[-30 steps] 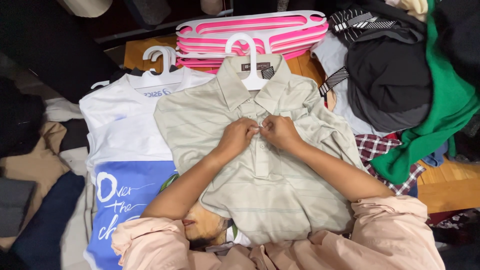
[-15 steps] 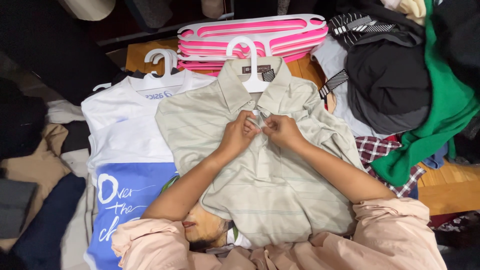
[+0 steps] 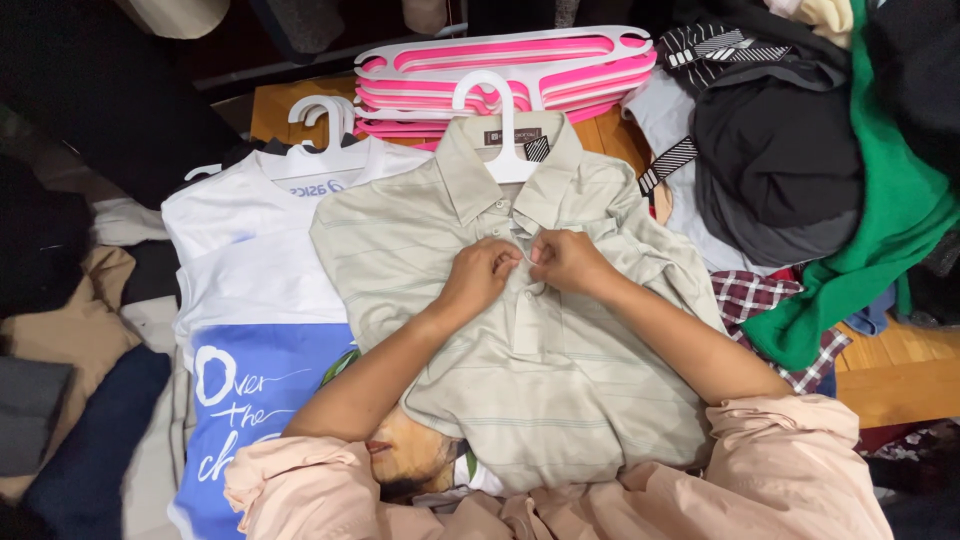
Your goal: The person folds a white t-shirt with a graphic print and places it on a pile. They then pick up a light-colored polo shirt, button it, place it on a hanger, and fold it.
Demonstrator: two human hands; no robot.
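Fingers [image 3: 510, 258] of left hand [image 3: 480, 278] and right hand [image 3: 565, 262] pinch the beige polo shirt's [image 3: 560, 370] placket; white hanger [image 3: 505, 130] at 12 o'clock already inserted, buttoning seemingly unfinished.

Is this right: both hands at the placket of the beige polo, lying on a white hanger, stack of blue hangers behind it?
Not quite: the head view shows the stack of hangers is pink, not blue. The rest holds: left hand and right hand at the beige polo placket, on a white hanger.

Hands [image 3: 525, 268] hemmed in: heap of black and green clothes [image 3: 820, 170] close right, stacked pink plastic hangers [image 3: 500, 70] ahead, white-and-blue printed T-shirt [image 3: 250, 300] left. Bare wooden table [image 3: 900, 375] open right-front only.
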